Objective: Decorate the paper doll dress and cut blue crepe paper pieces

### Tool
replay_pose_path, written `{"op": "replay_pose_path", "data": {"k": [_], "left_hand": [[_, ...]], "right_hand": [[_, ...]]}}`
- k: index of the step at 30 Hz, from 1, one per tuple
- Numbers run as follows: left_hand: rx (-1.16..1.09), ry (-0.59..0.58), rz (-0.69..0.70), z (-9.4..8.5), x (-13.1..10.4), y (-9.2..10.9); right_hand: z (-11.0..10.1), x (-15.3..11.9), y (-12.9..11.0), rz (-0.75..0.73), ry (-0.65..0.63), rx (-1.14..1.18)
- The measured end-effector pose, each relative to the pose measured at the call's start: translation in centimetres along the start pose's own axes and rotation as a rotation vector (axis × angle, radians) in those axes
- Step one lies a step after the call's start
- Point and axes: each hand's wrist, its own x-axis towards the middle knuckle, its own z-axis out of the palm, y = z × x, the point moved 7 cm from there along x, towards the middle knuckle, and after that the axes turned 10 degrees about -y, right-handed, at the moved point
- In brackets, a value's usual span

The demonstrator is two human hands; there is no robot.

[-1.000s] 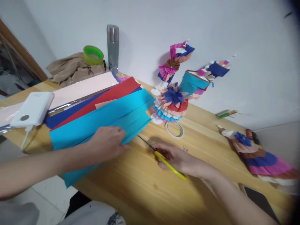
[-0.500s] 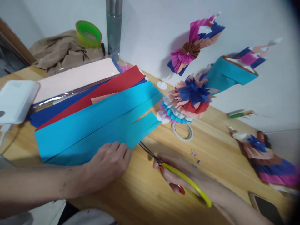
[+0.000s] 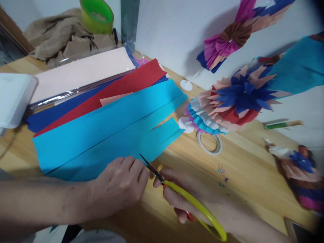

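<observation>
A wide sheet of bright blue crepe paper [image 3: 106, 118] lies across the table, with folds along it and a slit near its right end. My left hand [image 3: 124, 182] is curled closed on its near edge; the fingertips are hidden. In my right hand [image 3: 182, 195] is a pair of scissors [image 3: 189, 197] with yellow and red handles. Their blades point up and left, the tip over the near edge of the blue paper, close beside my left knuckles.
Behind are red paper [image 3: 141, 77], a plastic-wrapped pale pink pack [image 3: 83, 74] and a green tape roll [image 3: 98, 17]. A white tape roll [image 3: 209, 143], a paper flower figure [image 3: 243, 94] and a second paper figure [image 3: 301, 168] stand right. At left sits a white box-shaped device [image 3: 15, 98].
My right hand has brought the scissors left, so their tip now reaches over the blue paper's edge by my left hand. The camera view has shifted closer.
</observation>
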Motion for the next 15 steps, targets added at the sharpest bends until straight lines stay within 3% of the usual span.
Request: {"op": "replay_pose_path", "data": {"k": [3, 6, 11, 15], "left_hand": [[-0.007, 0.019, 0.001, -0.2, -0.1, 0.0], [0.01, 0.014, -0.015, -0.5, -0.2, 0.0], [0.099, -0.076, -0.107, -0.2, -0.4, -0.4], [0.106, -0.101, -0.101, 0.1, -0.6, -0.5]], "right_hand": [[0.2, 0.6, 1.5, 0.046, -0.046, 0.147], [0.3, 0.6, 1.8, 0.054, -0.078, 0.114], [0.4, 0.3, 0.8, 0.043, -0.068, 0.074], [0.4, -0.4, -0.2, 0.012, -0.085, 0.045]]}}
